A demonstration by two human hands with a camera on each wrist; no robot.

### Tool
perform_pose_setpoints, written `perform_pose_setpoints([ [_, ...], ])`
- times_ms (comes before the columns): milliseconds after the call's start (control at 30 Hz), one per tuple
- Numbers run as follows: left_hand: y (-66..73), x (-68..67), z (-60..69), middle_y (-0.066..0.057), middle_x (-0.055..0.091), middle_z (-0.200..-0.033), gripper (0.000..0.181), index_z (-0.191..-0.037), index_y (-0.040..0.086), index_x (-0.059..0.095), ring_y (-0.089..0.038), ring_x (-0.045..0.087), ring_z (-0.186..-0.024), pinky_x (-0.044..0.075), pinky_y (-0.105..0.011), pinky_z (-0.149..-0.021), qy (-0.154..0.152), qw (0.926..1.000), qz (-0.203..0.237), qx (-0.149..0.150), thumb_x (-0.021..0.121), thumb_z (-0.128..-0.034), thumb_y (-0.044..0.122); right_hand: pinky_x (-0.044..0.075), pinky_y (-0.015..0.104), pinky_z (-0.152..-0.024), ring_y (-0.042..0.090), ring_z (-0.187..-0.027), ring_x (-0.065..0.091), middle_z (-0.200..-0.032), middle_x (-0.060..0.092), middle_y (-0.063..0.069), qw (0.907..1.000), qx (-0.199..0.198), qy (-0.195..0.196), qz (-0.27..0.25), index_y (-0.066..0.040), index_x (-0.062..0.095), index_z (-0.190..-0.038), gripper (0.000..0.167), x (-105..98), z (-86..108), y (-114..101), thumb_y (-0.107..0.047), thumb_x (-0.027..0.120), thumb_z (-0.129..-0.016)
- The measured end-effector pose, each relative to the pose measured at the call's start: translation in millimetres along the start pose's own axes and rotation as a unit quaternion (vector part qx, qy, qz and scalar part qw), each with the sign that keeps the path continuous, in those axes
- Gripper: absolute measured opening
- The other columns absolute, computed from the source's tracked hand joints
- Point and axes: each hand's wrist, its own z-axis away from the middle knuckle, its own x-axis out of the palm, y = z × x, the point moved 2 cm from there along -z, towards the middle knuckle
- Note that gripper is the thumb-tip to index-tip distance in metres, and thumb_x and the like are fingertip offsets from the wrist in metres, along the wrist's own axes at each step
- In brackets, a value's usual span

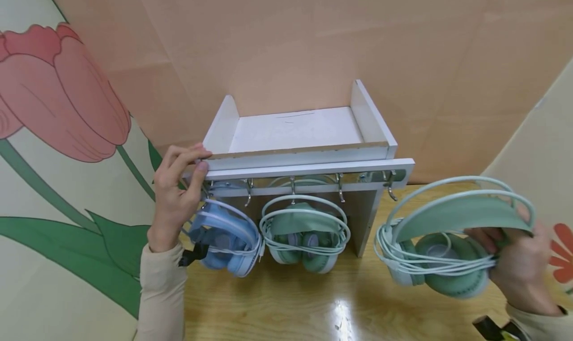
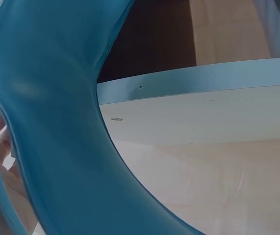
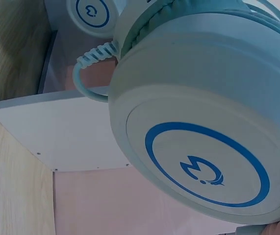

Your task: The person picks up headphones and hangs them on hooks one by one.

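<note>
My right hand (image 1: 521, 261) holds a pair of green headphones (image 1: 456, 214), its cord wound round the ear cups, off to the right of a white hook shelf (image 1: 309, 157). In the right wrist view a pale ear cup (image 3: 203, 161) with a blue ring fills much of the picture. My left hand (image 1: 176, 191) grips the shelf's left front corner, fingers on top and thumb at the front. Below the left hand, blue headphones (image 1: 228, 231) hang at the left end. A second green pair (image 1: 304, 226) hangs near the middle. In the left wrist view a blue headband (image 2: 56, 112) blocks much of the sight.
Several metal hooks line the shelf's front rail, among them one at the right end (image 1: 390, 184). A side panel (image 1: 369, 216) reaches down to the wooden surface (image 1: 277, 306). Brown paper (image 1: 313, 42) covers the back, and a wall with a painted tulip (image 1: 67, 97) stands left.
</note>
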Motion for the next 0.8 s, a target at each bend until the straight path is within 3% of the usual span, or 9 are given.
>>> perform_pose_setpoints([
  [233,0.3,0.3,-0.6,-0.023,0.066,-0.105,0.018,-0.115,0.0,0.08,-0.03,0.067,-0.124,0.057,-0.03,-0.107,-0.002,1.0,-0.001,0.0,0.068,-0.1012,0.003,0.016,0.033,-0.043,0.015,-0.04,0.024,-0.058,0.023,0.002,0.9982,-0.005,0.015,0.059,-0.004,0.032,-0.075,0.045,0.9,2.7,1.2,0.0,0.007,-0.113],
  [600,0.2,1.3,-0.6,-0.023,0.066,-0.106,0.019,-0.115,0.0,0.08,-0.032,0.067,-0.124,0.057,-0.029,-0.106,-0.003,1.0,0.0,-0.001,0.068,-0.1004,0.0,0.011,0.031,-0.041,0.015,-0.04,0.022,-0.058,0.023,0.002,0.9964,-0.02,0.047,0.069,-0.005,0.028,-0.074,0.043,6.0,4.9,4.7,0.0,0.014,-0.114],
  [800,-1.3,1.6,-0.3,-0.023,0.066,-0.105,0.018,-0.114,-0.001,0.08,-0.032,0.068,-0.122,0.057,-0.032,-0.108,0.003,1.0,0.001,0.004,0.068,-0.101,0.003,0.013,0.031,-0.043,0.016,-0.041,0.021,-0.059,0.024,0.002,0.9985,-0.017,0.038,0.035,-0.005,0.029,-0.073,0.045,7.8,7.1,9.5,-0.001,0.01,-0.114],
])
